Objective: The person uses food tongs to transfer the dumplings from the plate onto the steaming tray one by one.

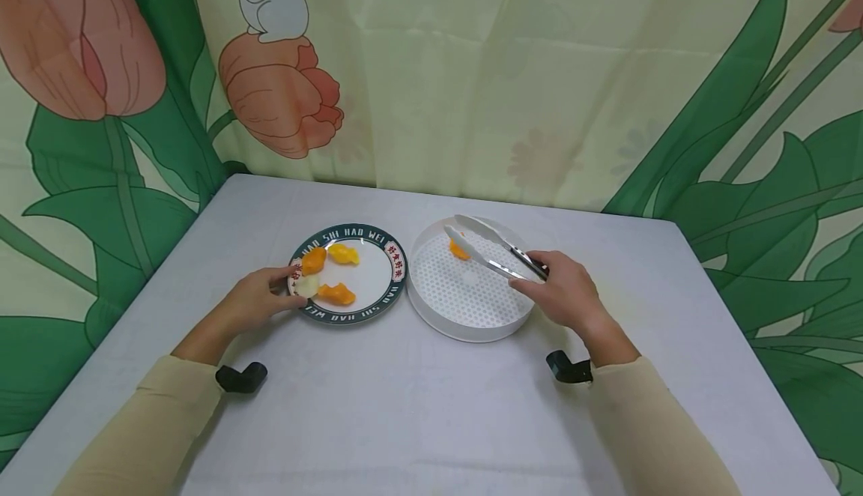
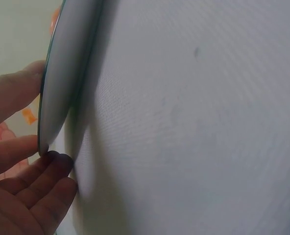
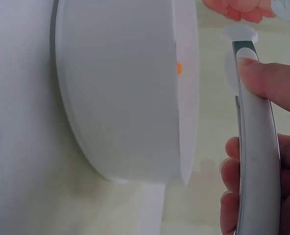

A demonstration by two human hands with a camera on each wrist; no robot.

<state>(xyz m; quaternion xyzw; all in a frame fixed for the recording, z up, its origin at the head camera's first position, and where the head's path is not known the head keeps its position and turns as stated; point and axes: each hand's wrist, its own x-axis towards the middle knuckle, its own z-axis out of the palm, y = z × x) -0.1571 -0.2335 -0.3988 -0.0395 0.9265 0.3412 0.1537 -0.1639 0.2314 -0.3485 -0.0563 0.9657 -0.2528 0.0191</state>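
Observation:
My left hand (image 1: pixel 259 300) grips the left rim of a round plate (image 1: pixel 387 297) with a dark green lettered border. On the plate lie two orange dumpling-shaped pieces (image 1: pixel 335 294), a yellow one (image 1: pixel 344 254) and a pale one (image 1: pixel 307 285) beside my fingers. In the left wrist view, thumb and finger meet the edge of the plate (image 2: pixel 61 83). With my right hand (image 1: pixel 562 290) I hold metal tongs (image 1: pixel 502 245) with pale tips, spread apart over a white round steamer tray (image 1: pixel 472 331). Another orange piece (image 1: pixel 460 247) sits inside the tray, near the tips; nothing is between them.
Plate and tray stand side by side on a table with a white cloth (image 1: pixel 377 421). Behind the far table edge hangs a curtain (image 1: pixel 458 106) printed with tulips and a white animal. Black wrist cameras (image 1: pixel 241 377) sit at both sleeves.

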